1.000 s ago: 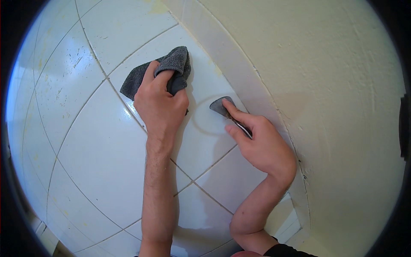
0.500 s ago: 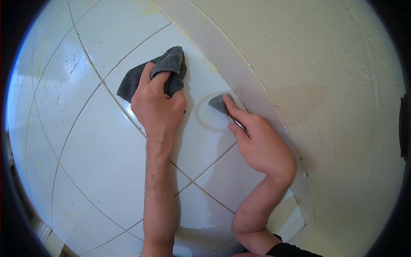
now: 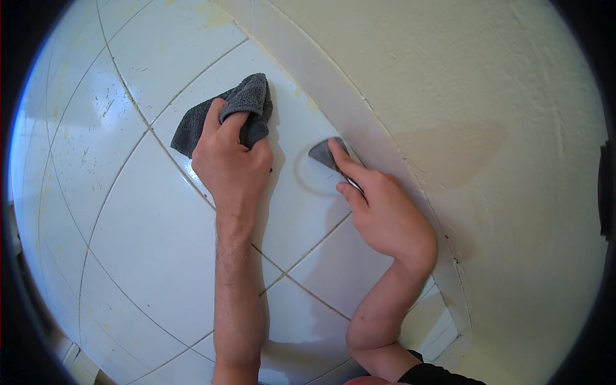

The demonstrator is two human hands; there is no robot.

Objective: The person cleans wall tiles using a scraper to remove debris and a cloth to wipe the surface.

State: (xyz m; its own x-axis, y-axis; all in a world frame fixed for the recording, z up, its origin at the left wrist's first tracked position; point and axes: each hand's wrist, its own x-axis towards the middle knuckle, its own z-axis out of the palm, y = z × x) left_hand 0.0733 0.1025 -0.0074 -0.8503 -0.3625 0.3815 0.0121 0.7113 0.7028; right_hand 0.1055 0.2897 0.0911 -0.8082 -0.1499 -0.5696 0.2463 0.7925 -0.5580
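Observation:
My left hand is closed on a bunched dark grey cloth, its fingers tucked into the folds. The cloth rests against the white tiles. To the right, my right hand grips a putty knife by its handle, index finger stretched along the blade. The flat grey blade lies on or very near the tile, close to the skirting strip. A faint curved ring mark shows on the tile beside it. Most of the handle is hidden in my palm.
A raised skirting runs along the tiles on the right, with a cream wall beyond it. Dark flecks and yellowish stains mark tiles at the far left and top. Grout lines cross diagonally.
Both hands, with the cloth and the putty knife, appear slightly further left, but the tiles shift left too. Both grips look unchanged.

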